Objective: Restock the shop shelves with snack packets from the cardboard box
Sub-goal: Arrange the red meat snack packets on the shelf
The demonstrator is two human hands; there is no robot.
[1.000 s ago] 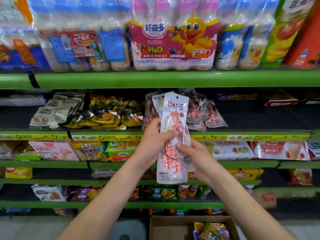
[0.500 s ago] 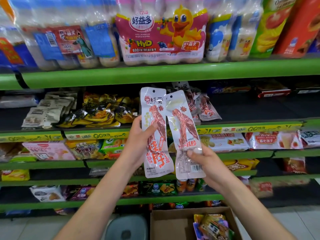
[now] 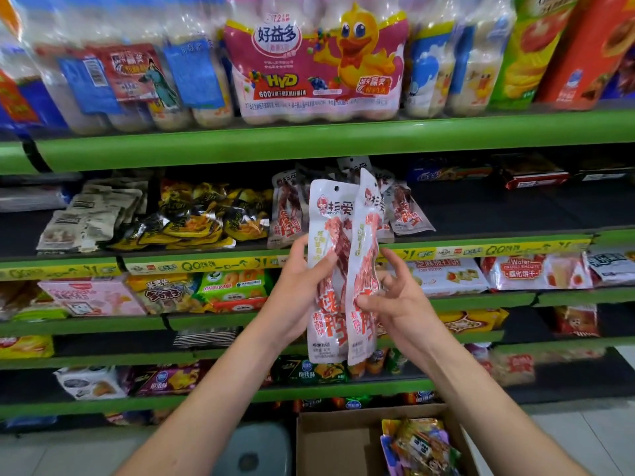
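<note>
- Left hand (image 3: 294, 297) grasps a tall white plastic snack packet with red print (image 3: 328, 269), thumb across its front, fingers behind; packet upright, held in front of the green shop shelves (image 3: 213, 146).
- Right hand (image 3: 395, 304) pinches a second matching white-and-red packet (image 3: 366, 266) at its lower half with thumb and forefinger; other fingers spread loose behind it.
- The two packets overlap, right one edge-on and partly in front of the left one.
- More packets of the same kind (image 3: 287, 214) lean on the dark shelf board just behind the held pair.
- Left of those: pile of yellow-and-black foil packets (image 3: 199, 218), then grey-white packets (image 3: 89, 218).
- Top shelf: shrink-wrapped pink pack of small bottles with a yellow duck (image 3: 316, 63).
- Open brown cardboard box (image 3: 330, 441) on the floor below the hands, a few colourful snack packets (image 3: 419, 448) in its right side.
- Grey round plastic stool (image 3: 254, 451) just left of the box.
</note>
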